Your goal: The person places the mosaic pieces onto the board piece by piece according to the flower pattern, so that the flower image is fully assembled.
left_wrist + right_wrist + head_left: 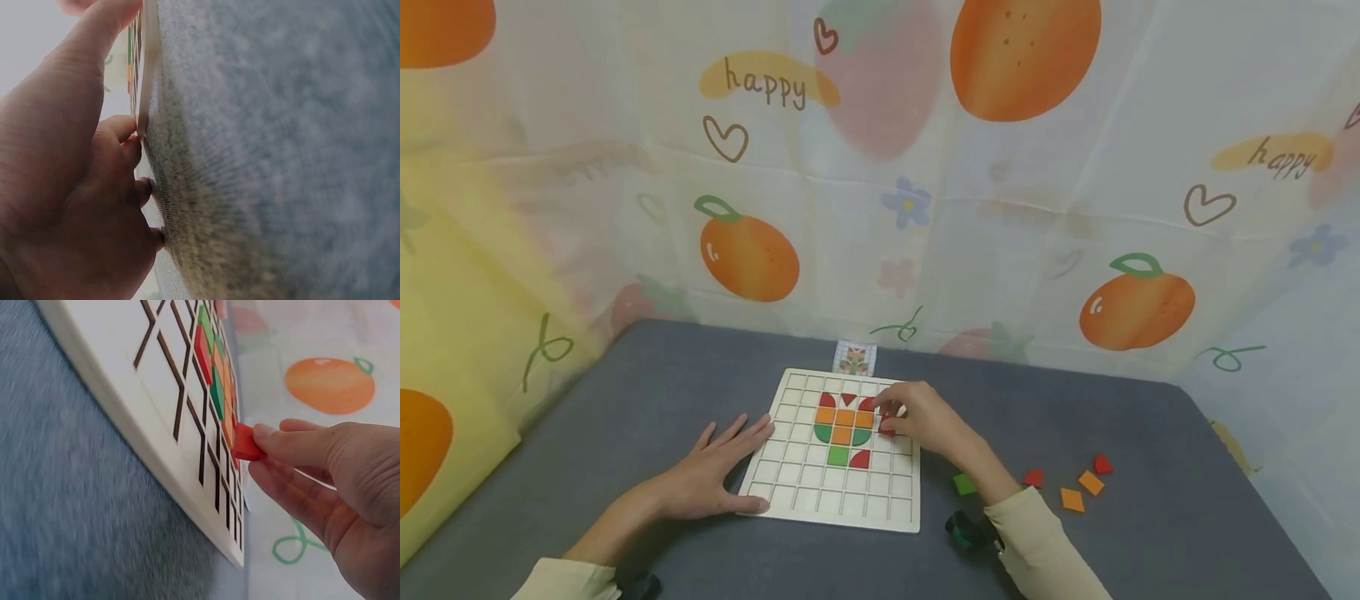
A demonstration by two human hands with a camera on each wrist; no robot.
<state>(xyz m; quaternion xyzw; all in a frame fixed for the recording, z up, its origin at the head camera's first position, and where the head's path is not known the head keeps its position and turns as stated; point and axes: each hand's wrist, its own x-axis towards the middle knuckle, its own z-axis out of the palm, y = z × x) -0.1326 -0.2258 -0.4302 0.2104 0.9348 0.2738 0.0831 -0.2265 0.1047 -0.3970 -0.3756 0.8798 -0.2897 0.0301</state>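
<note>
My right hand [928,417] pinches a red tile [247,444] between thumb and fingers, close over the right part of a white grid board [805,498]. My left hand [703,479] lies along the board's left edge, fingers spread, thumb at the near left corner. Coloured tiles form a figure in the grid: red ones in the top row, several orange squares [845,417] beneath, and a dark green rounded piece [823,433] on either side of the lowest orange square. Lower sit a light green square [838,455] and a red rounded tile [860,459].
Behind the board lies a small card [854,358] with a printed tile pattern. To the right, loose on the grey table [700,367], are a green tile [964,484], two orange squares [1072,499] and two red tiles [1102,464]. A fruit-printed cloth [1000,233] hangs behind.
</note>
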